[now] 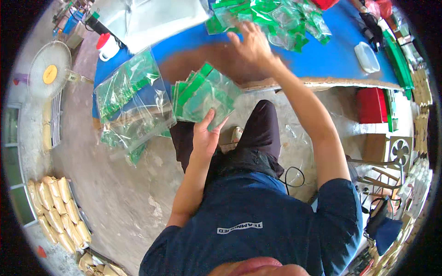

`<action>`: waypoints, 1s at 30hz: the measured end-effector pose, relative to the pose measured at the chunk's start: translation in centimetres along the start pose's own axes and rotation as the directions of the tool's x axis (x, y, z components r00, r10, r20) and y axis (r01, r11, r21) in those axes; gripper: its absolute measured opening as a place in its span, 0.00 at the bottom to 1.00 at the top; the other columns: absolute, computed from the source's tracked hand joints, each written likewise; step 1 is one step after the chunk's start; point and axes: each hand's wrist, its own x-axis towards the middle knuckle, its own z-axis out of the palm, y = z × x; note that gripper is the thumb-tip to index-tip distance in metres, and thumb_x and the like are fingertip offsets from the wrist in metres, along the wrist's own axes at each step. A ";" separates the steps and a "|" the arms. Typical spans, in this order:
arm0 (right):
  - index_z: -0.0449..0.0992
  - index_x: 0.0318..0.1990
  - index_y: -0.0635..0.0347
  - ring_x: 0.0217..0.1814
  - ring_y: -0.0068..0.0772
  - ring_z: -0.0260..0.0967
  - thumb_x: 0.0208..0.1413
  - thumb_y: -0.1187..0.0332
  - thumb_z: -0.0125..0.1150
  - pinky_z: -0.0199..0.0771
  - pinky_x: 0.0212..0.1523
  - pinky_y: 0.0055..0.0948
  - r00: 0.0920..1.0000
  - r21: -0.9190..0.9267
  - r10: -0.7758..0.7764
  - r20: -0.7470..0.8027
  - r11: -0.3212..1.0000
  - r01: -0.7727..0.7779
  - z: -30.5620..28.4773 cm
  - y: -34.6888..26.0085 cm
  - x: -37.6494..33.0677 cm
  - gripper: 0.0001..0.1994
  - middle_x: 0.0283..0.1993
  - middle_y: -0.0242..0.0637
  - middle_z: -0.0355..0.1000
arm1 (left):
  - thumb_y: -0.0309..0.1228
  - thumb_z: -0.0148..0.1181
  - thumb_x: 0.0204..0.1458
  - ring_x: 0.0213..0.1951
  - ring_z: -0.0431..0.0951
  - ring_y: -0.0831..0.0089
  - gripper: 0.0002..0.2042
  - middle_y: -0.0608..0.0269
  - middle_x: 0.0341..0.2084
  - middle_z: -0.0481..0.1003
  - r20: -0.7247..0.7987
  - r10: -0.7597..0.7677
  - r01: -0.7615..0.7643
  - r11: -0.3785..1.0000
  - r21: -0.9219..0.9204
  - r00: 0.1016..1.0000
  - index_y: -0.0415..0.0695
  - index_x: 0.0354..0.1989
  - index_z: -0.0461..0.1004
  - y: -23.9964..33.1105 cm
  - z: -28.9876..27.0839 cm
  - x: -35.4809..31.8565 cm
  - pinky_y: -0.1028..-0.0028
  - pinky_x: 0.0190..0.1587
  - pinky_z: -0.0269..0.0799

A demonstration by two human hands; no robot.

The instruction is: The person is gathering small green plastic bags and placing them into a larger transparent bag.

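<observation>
A fanned stack of clear plastic bags with green bands (202, 94) is gripped in my left hand (206, 135), thumb on top, just off the near edge of the blue table. My right hand (252, 42) reaches over the table with its fingers spread, at the near side of a loose pile of similar green-banded bags (281, 23). Whether its fingertips touch a bag I cannot tell. Left of the stack, a large clear plastic bag (133, 99) with more green-banded bags in it hangs over the table's edge.
The blue table (317, 62) has a worn brown patch. On it are clear plastic sheets (161, 23), a white mug with a red lid (107, 47) and a translucent tub (367, 57). A fan (49, 73) stands left; a red box (371, 106) sits under the right side.
</observation>
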 end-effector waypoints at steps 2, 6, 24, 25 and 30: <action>0.71 0.55 0.62 0.61 0.59 0.63 0.62 0.40 0.46 0.60 0.62 0.58 0.988 -0.228 0.036 0.149 0.974 -0.001 1.2 3.2 -0.2 0.32 0.57 0.56 0.68 | 0.22 0.56 0.58 0.62 0.67 0.59 0.25 0.57 0.59 0.68 0.050 0.006 -0.008 0.999 0.046 0.999 0.42 0.64 0.60 0.0 -1.0 -0.2 0.55 0.66 0.62; 0.72 0.52 0.63 0.64 0.60 0.62 0.60 0.43 0.51 0.60 0.65 0.53 0.920 0.186 -0.301 0.250 0.948 0.259 -0.5 -1.3 -6.5 0.29 0.57 0.56 0.68 | 0.23 0.58 0.57 0.62 0.67 0.62 0.26 0.58 0.59 0.68 0.094 0.125 -0.145 0.960 0.238 0.988 0.41 0.65 0.60 2.1 -2.5 -1.9 0.58 0.66 0.61; 0.73 0.38 0.64 0.42 0.62 0.70 0.64 0.55 0.51 0.71 0.43 0.49 0.812 0.648 -0.295 0.504 0.751 -0.129 -5.0 -5.5 -6.9 0.18 0.38 0.55 0.72 | 0.17 0.61 0.51 0.57 0.72 0.64 0.24 0.59 0.53 0.73 0.053 0.036 -0.047 0.972 0.232 0.998 0.39 0.59 0.66 3.1 -2.5 -0.1 0.62 0.61 0.68; 0.73 0.41 0.64 0.45 0.61 0.70 0.64 0.53 0.52 0.71 0.46 0.48 0.883 0.526 -0.075 0.464 0.825 -0.207 -3.7 -5.0 -4.5 0.19 0.40 0.56 0.72 | 0.18 0.59 0.53 0.57 0.72 0.64 0.22 0.59 0.52 0.73 0.080 0.076 -0.093 0.965 0.245 0.994 0.38 0.58 0.67 3.1 -2.7 0.0 0.62 0.61 0.68; 0.66 0.60 0.62 0.60 0.64 0.64 0.57 0.44 0.57 0.65 0.61 0.51 0.978 -0.227 0.114 -0.173 0.962 -0.152 3.6 8.7 3.3 0.33 0.58 0.56 0.67 | 0.18 0.59 0.53 0.62 0.66 0.62 0.28 0.59 0.59 0.68 0.110 -0.063 0.041 0.982 0.185 0.992 0.42 0.64 0.62 1.4 -3.9 -0.1 0.60 0.66 0.60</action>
